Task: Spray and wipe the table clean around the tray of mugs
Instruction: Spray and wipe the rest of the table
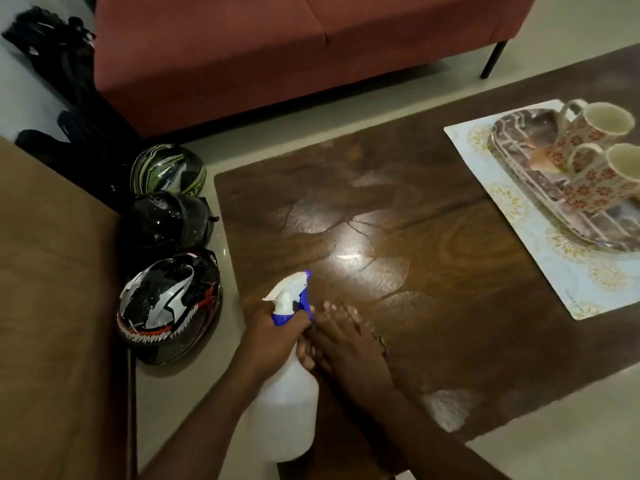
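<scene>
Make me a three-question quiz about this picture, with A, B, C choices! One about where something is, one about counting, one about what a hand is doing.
1. Where are the helmets?
A. On the floor left of the table
B. On the tray
C. On the sofa

2. How many mugs show on the tray?
A. Five
B. Two
C. None

3. What is the left hand doing?
A. Lying flat
B. Lifting a mug
C. Gripping the spray bottle

Answers: 1 A, three helmets sit in a row beside the table edge. 2 B, two flowered mugs show. 3 C, its fingers wrap the bottle's neck.
</scene>
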{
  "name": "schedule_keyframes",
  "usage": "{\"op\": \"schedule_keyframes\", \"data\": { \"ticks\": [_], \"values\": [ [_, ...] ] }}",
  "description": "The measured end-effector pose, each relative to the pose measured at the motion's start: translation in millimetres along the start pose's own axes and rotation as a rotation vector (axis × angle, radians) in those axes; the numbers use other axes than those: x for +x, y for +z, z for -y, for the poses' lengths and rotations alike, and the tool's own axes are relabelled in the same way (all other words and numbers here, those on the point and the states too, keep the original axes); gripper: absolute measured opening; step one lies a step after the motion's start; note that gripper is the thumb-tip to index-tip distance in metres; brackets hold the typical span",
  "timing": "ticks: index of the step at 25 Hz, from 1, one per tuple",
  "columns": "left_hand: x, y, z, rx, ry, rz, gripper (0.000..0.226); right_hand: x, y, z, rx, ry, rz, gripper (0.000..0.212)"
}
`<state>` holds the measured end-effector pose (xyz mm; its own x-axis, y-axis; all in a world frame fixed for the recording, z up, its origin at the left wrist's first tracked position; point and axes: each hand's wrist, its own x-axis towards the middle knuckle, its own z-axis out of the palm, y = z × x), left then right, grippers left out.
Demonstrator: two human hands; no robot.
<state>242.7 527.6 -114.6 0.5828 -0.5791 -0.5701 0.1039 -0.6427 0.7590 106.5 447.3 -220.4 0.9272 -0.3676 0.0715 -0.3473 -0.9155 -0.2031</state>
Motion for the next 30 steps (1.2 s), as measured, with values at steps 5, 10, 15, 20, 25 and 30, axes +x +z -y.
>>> {"op": "schedule_keyframes", "data": {
  "ticks": [5,10,15,20,25,30],
  "values": [
    [36.0,-8.2,-41.3,-0.039,-0.017,0.067,0.019,-4.4,-31.1,-111.2,-0.037,0.19,-0.037,0.054],
    [97.4,-15.9,-69.5,-0.108,0.034,-0.006,0.029,147.2,-14.8,-91.0,0.039,0.419,-0.141,0.045],
    [126.6,-44.8,-79.7,-0.128,0.052,-0.084,0.023,121.3,-22.1,-132.5,0.023,-0.205,0.071,0.05],
    [139.5,-65.7,-74.5,-0.113,0.103,-0.168,0.02,256.3,-31.7,-209.9,-0.054,0.333,-0.117,0.056],
    [164.2,-63.9,-84.8,-0.135,0.186,-0.162,0.019,346.0,-7.5,-141.3,0.0,0.064,-0.064,0.051],
    [175.1,-64.2,-97.3,-0.224,0.172,-0.125,0.028,288.3,-36.4,-208.4,0.025,-0.023,-0.053,0.08]
  ]
}}
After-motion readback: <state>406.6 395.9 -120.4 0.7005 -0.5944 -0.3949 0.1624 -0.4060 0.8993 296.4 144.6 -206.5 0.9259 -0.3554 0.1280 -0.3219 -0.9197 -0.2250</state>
